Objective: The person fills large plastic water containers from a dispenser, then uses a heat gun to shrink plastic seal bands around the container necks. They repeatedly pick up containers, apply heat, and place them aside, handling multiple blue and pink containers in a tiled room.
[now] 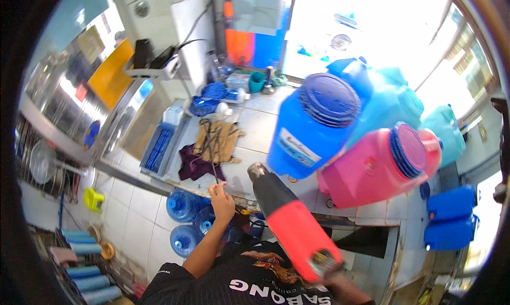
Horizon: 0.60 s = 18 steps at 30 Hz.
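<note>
My left hand (222, 201) is at the near edge of the white tiled counter, its fingers closed on a thin dark cord (210, 149) that runs away over the counter. The cord crosses a tan cloth glove (218, 139) and a dark purple cloth (197, 161). A long tool with a red and black body (297, 229), perhaps a heat gun, reaches up and left from my right hand (338, 285), which is blurred and mostly hidden behind the tool's rear end. The tool's blunt tip is over the counter, left of a blue plastic drum (301, 130) with a dark blue screw lid.
A pink drum (366, 165) and turquoise jugs (382, 102) stand on the right. A blue basket (161, 145) is at the counter's left. Clear blue water bottles (185, 241) stand on the floor below the counter. Netted blue items (207, 100) lie farther back.
</note>
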Available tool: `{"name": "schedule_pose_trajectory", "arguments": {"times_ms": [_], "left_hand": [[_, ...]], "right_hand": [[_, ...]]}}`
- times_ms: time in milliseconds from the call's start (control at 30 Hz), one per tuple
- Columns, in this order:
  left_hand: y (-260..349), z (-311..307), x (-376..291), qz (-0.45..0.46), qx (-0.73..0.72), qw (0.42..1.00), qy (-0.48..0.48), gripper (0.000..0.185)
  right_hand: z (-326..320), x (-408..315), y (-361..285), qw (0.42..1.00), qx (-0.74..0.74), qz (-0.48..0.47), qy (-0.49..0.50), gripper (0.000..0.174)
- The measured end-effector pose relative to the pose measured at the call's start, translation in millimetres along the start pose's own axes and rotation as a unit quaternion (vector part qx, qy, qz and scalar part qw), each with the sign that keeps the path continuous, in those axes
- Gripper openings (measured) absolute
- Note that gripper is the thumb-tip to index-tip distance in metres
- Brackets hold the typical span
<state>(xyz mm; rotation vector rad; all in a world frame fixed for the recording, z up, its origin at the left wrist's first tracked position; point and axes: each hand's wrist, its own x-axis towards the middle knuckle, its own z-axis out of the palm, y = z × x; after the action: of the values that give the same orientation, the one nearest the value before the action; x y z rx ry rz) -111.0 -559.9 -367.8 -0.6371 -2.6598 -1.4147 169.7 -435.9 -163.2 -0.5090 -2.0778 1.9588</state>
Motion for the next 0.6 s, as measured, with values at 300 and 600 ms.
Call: {"name": "schedule_pose_trajectory", "arguments": {"times_ms": [300,600], "left_hand": [[-16.3,-128.8,17.8,-0.145,-0.107,0.956,0.23,0.033],[-31.3,-155.7,20.6,-0.015,0.128,0.952,0.279,0.047]], "right_hand": [[118.2,235.1,109.2,0.929,-0.341,-0.121,0.075,0.087],[116.1,267.2,55.7,0.939,-0.285,-0.186,-0.055,0.062]]}}
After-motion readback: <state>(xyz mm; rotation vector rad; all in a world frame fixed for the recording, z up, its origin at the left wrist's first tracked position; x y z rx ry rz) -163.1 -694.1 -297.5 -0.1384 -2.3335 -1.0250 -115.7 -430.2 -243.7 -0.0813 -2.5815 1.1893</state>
